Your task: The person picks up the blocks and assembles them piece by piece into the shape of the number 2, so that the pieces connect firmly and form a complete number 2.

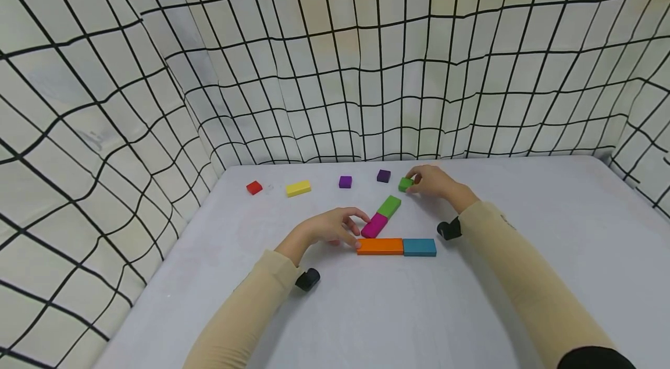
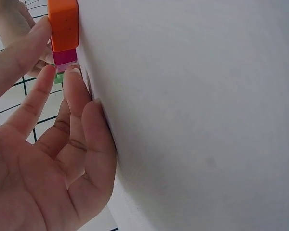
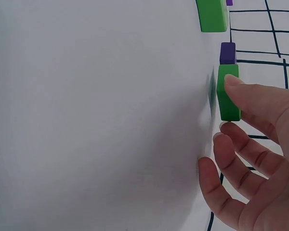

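Observation:
My right hand pinches a green block at the far side of the white table; in the right wrist view the thumb lies on its face, with the other fingers loosely bent below. My left hand rests low with its fingers spread. Its thumb touches the left end of an orange block, and its fingertips reach the magenta block. A blue block lies end to end with the orange one. From the magenta block a second green block continues in a slanted line.
Along the far part of the table lie a red block, a yellow block, a purple block and a dark purple block. White walls with a black grid rise behind and to the sides.

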`<state>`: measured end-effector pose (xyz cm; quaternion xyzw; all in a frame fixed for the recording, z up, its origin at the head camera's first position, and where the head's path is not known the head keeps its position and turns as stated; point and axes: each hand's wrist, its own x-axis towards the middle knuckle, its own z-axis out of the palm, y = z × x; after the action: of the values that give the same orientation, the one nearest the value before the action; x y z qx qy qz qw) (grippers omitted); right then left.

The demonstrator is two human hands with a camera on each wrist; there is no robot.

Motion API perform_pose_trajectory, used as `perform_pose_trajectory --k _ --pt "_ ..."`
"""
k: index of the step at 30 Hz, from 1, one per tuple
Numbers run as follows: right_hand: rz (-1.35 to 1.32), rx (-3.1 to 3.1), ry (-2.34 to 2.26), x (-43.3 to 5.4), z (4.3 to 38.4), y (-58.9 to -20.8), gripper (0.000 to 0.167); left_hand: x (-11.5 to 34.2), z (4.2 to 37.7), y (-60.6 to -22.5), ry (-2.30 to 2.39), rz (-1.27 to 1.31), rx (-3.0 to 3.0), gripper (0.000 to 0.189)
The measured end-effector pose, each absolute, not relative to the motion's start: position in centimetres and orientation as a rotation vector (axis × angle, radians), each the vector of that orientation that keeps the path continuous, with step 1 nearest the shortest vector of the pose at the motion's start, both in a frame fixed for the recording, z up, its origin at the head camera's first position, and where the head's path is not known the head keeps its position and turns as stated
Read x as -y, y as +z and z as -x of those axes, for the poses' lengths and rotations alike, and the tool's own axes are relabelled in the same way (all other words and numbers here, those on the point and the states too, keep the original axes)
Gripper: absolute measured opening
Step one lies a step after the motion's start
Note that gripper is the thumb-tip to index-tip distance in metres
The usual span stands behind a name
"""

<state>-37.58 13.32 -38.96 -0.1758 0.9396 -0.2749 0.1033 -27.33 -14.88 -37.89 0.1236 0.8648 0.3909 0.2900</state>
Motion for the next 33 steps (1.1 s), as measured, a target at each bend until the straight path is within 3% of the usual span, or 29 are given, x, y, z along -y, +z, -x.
perform_pose_trajectory --k 33 --pt "0.598 -2.761 -0.792 -12.31 36.67 -39.00 0.042 14.97 27.37 -37.93 1.041 -0.341 -2.308 0.053"
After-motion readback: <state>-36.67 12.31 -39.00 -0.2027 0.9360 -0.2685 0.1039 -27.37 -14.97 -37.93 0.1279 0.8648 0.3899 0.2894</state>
